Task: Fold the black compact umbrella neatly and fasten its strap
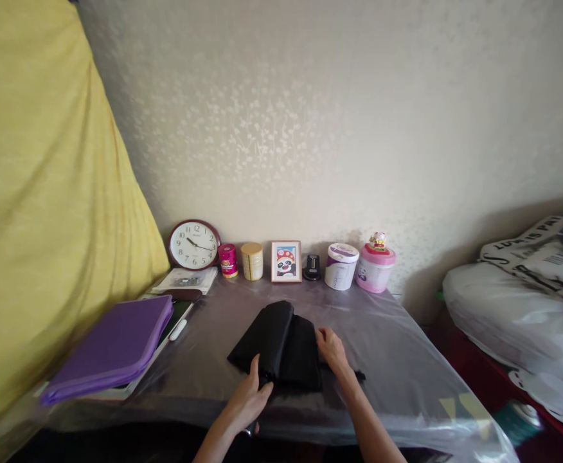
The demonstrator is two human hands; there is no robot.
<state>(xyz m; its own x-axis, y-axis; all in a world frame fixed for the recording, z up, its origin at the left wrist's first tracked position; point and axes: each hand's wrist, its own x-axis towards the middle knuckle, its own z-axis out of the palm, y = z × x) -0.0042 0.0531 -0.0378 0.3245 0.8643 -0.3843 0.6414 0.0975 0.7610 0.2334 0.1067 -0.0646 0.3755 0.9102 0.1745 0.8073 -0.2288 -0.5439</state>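
Observation:
A black folding umbrella (pixel 272 341), its cloth gathered in broad loose folds, lies over the near middle of the table. My left hand (pixel 251 402) is closed around its lower end, thumb pointing up along the cloth. A dark handle-like part shows below that fist, mostly hidden by the fingers. On the right edge of the cloth, my right hand (pixel 330 347) pinches the fabric between thumb and curled fingers. A short dark piece (pixel 360 375) sticks out behind my right wrist; whether it belongs to the umbrella I cannot tell.
Plastic film covers the table (pixel 407 379). Along the wall stand a clock (pixel 195 244), a pink can (pixel 228 260), a yellow-lidded jar (pixel 252 262), a framed panda picture (pixel 286 262) and two tubs (pixel 342 269). A purple folder (pixel 112 344) lies left; white bags (pixel 513 321) sit right.

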